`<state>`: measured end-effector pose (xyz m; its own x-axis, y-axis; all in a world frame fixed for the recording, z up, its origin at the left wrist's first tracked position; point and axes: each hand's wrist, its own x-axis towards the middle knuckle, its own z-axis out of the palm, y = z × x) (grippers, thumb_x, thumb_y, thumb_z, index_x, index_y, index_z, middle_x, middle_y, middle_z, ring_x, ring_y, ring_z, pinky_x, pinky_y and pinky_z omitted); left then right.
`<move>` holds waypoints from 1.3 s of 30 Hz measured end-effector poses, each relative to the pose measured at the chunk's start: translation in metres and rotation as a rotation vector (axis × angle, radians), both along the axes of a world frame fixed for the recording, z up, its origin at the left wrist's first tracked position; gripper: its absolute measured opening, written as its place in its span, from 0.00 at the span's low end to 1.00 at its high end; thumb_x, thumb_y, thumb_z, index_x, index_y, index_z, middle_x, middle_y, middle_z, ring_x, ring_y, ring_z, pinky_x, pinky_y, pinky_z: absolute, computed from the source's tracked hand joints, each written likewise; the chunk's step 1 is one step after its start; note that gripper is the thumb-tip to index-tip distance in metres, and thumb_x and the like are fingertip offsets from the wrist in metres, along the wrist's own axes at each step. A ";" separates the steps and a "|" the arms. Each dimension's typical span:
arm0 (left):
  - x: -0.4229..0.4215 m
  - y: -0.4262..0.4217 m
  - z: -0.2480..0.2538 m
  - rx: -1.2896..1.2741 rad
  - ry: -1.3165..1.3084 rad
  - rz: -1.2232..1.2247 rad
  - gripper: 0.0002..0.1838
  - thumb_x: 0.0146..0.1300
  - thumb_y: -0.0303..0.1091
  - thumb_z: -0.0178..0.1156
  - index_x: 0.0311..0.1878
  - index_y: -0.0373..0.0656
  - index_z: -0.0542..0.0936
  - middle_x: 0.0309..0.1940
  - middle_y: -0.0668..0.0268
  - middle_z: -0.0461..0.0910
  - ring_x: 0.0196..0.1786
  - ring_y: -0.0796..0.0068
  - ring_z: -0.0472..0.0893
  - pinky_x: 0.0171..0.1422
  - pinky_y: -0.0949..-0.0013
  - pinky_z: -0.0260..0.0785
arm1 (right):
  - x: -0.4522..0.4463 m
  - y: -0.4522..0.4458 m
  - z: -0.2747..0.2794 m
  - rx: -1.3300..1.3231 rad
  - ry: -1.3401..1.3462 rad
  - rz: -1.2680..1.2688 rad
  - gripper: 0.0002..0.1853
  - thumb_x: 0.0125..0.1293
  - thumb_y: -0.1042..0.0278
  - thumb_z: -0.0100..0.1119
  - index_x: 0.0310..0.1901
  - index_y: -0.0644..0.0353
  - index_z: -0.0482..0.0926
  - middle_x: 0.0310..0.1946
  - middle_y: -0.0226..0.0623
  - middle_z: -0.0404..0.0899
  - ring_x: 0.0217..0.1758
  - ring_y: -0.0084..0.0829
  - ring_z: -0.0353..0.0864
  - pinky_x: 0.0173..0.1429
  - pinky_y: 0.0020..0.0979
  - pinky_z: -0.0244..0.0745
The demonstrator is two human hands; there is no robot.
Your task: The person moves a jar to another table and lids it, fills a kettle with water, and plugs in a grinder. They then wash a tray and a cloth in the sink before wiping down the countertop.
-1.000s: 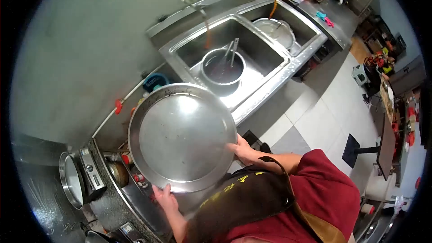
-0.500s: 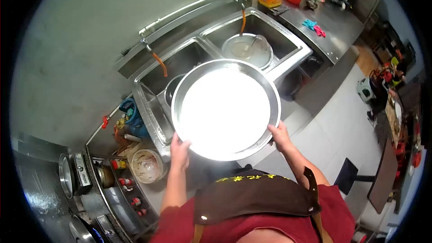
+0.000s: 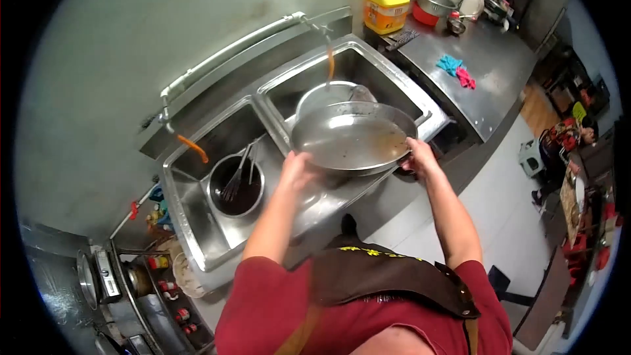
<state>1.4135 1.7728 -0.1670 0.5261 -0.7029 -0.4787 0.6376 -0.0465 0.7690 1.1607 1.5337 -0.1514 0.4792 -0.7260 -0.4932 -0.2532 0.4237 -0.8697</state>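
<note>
A wide, shallow round metal pan (image 3: 348, 133) is held out over the front rim of the right sink bowl, its far side tilted up. Brownish wetness and small dark specks show inside it. My left hand (image 3: 299, 169), slightly blurred, grips its near left rim. My right hand (image 3: 419, 156) grips its right rim. Partly hidden behind the pan, a round metal basin (image 3: 315, 95) sits in the right sink bowl (image 3: 378, 66). In the left sink bowl (image 3: 197, 223) stands a steel pot (image 3: 256, 205) of dark liquid with a whisk (image 3: 231, 187) leaning in it.
Orange hoses hang from two taps above the sinks. On the steel counter (image 3: 490, 108) at right are a yellow jug (image 3: 386, 10), stacked bowls (image 3: 434, 5) and blue and pink cloths (image 3: 458, 71). Stoves (image 3: 98, 276) and a shelf stand at left. A person (image 3: 559, 148) sits far right.
The pan has moved away from my body toward the right sink and tilted; its bright glare is gone. The view has shifted, exposing the pot and whisk in the left sink.
</note>
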 end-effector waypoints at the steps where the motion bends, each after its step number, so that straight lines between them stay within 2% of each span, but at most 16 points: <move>1: 0.001 -0.015 -0.008 0.039 0.048 0.052 0.22 0.59 0.22 0.47 0.58 0.40 0.60 0.50 0.49 0.73 0.51 0.47 0.78 0.48 0.35 0.74 | 0.005 -0.014 -0.004 -0.016 0.060 -0.003 0.22 0.68 0.56 0.48 0.53 0.68 0.64 0.27 0.46 0.77 0.14 0.34 0.77 0.14 0.30 0.74; 6: -0.008 -0.064 -0.024 0.114 0.094 0.215 0.36 0.59 0.19 0.46 0.69 0.43 0.44 0.60 0.45 0.65 0.56 0.44 0.74 0.50 0.34 0.73 | 0.043 -0.088 -0.045 -0.088 0.196 0.132 0.17 0.67 0.59 0.51 0.44 0.69 0.70 0.28 0.47 0.77 0.15 0.34 0.78 0.16 0.32 0.77; 7: -0.008 -0.075 -0.038 0.146 0.099 0.286 0.26 0.59 0.17 0.46 0.61 0.42 0.58 0.59 0.51 0.66 0.55 0.46 0.75 0.46 0.34 0.75 | 0.053 -0.099 -0.037 -0.172 0.402 0.241 0.17 0.66 0.58 0.52 0.44 0.65 0.75 0.28 0.40 0.79 0.22 0.31 0.82 0.20 0.30 0.77; 10: -0.008 -0.092 -0.054 0.163 0.094 0.284 0.35 0.61 0.17 0.40 0.70 0.52 0.46 0.67 0.54 0.58 0.62 0.49 0.68 0.51 0.36 0.72 | 0.092 -0.124 -0.013 -0.936 0.622 0.530 0.24 0.62 0.56 0.56 0.53 0.69 0.74 0.44 0.49 0.81 0.47 0.45 0.82 0.53 0.40 0.76; 13: -0.013 -0.114 -0.053 0.358 0.107 0.441 0.34 0.60 0.19 0.41 0.70 0.53 0.49 0.65 0.59 0.60 0.58 0.53 0.70 0.44 0.45 0.72 | 0.167 -0.145 0.015 -1.066 0.331 0.534 0.31 0.61 0.56 0.59 0.61 0.66 0.68 0.58 0.52 0.72 0.63 0.45 0.70 0.67 0.36 0.62; 15: 0.000 -0.117 -0.133 0.544 0.060 0.562 0.36 0.58 0.19 0.41 0.70 0.53 0.48 0.63 0.57 0.61 0.51 0.58 0.72 0.33 0.52 0.71 | 0.227 -0.161 0.023 -1.179 0.086 0.543 0.35 0.58 0.55 0.62 0.64 0.63 0.64 0.62 0.53 0.66 0.67 0.46 0.65 0.68 0.37 0.61; 16: 0.003 -0.112 -0.151 0.268 0.113 0.559 0.38 0.60 0.19 0.44 0.71 0.54 0.46 0.63 0.54 0.60 0.51 0.58 0.72 0.35 0.52 0.71 | 0.256 -0.162 0.036 -1.233 -0.033 0.533 0.38 0.56 0.54 0.64 0.66 0.62 0.62 0.64 0.54 0.63 0.67 0.47 0.64 0.68 0.38 0.61; 18: 0.006 -0.110 -0.187 0.327 -0.019 0.400 0.38 0.62 0.21 0.47 0.72 0.53 0.44 0.64 0.51 0.59 0.55 0.54 0.71 0.46 0.48 0.71 | 0.305 -0.162 0.059 -1.319 -0.187 0.547 0.40 0.56 0.54 0.65 0.67 0.62 0.60 0.68 0.55 0.57 0.69 0.49 0.60 0.70 0.37 0.59; 21: -0.013 -0.115 -0.115 0.348 0.235 0.556 0.39 0.64 0.24 0.50 0.73 0.50 0.42 0.69 0.50 0.54 0.67 0.47 0.63 0.65 0.43 0.62 | 0.352 -0.163 0.061 -1.221 -0.321 0.539 0.37 0.56 0.56 0.65 0.65 0.58 0.64 0.68 0.55 0.56 0.69 0.48 0.61 0.69 0.37 0.60; 24: -0.025 -0.119 -0.113 0.344 0.301 0.673 0.44 0.62 0.26 0.56 0.74 0.47 0.40 0.70 0.49 0.53 0.69 0.51 0.60 0.69 0.50 0.58 | 0.365 -0.181 0.066 -0.968 -0.350 0.461 0.22 0.62 0.65 0.61 0.57 0.58 0.73 0.50 0.46 0.79 0.49 0.38 0.81 0.53 0.30 0.75; 26: -0.032 -0.123 -0.124 0.640 0.038 0.673 0.41 0.61 0.29 0.59 0.73 0.44 0.47 0.69 0.49 0.56 0.67 0.54 0.64 0.68 0.56 0.59 | 0.371 -0.200 0.066 -1.017 -0.553 0.555 0.21 0.64 0.73 0.57 0.60 0.58 0.71 0.46 0.41 0.81 0.48 0.28 0.81 0.51 0.27 0.76; 27: -0.030 -0.124 -0.128 0.791 -0.101 0.658 0.40 0.60 0.30 0.60 0.73 0.43 0.50 0.68 0.50 0.57 0.66 0.56 0.65 0.67 0.58 0.60 | 0.381 -0.214 0.058 -0.779 -0.703 0.584 0.21 0.66 0.75 0.54 0.61 0.59 0.70 0.47 0.40 0.81 0.50 0.28 0.81 0.54 0.27 0.74; 28: -0.032 -0.136 -0.069 0.699 -0.162 0.674 0.36 0.59 0.33 0.62 0.69 0.39 0.58 0.67 0.52 0.60 0.63 0.59 0.68 0.64 0.64 0.62 | 0.392 -0.229 0.049 -0.535 -0.840 0.604 0.21 0.68 0.76 0.51 0.62 0.60 0.69 0.48 0.40 0.81 0.51 0.28 0.80 0.57 0.28 0.73; 30: -0.016 -0.135 -0.103 0.661 -0.221 0.610 0.35 0.60 0.37 0.62 0.68 0.37 0.60 0.65 0.53 0.63 0.62 0.61 0.68 0.62 0.62 0.63 | 0.402 -0.247 0.025 -0.461 -0.759 0.593 0.20 0.65 0.75 0.54 0.59 0.64 0.69 0.47 0.41 0.80 0.52 0.28 0.78 0.58 0.29 0.72; 34: 0.015 -0.167 -0.125 0.062 0.363 0.749 0.27 0.69 0.41 0.50 0.66 0.36 0.63 0.64 0.52 0.66 0.63 0.57 0.69 0.68 0.59 0.60 | 0.377 -0.229 -0.039 -0.623 -0.169 0.874 0.16 0.66 0.70 0.55 0.54 0.64 0.73 0.46 0.38 0.80 0.47 0.27 0.79 0.56 0.30 0.71; 39: 0.033 -0.200 -0.187 -0.114 0.508 0.797 0.24 0.71 0.38 0.47 0.66 0.37 0.62 0.62 0.53 0.67 0.62 0.58 0.70 0.66 0.58 0.63 | 0.317 -0.160 -0.104 -0.006 -0.276 0.851 0.14 0.67 0.69 0.55 0.53 0.59 0.71 0.47 0.34 0.79 0.49 0.26 0.77 0.53 0.29 0.71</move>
<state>1.4461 1.5724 -0.3537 0.6187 -0.2839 -0.7326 0.7086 0.6044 0.3642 1.4779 1.3734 -0.2555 0.9577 -0.0725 -0.2784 -0.2616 0.1831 -0.9477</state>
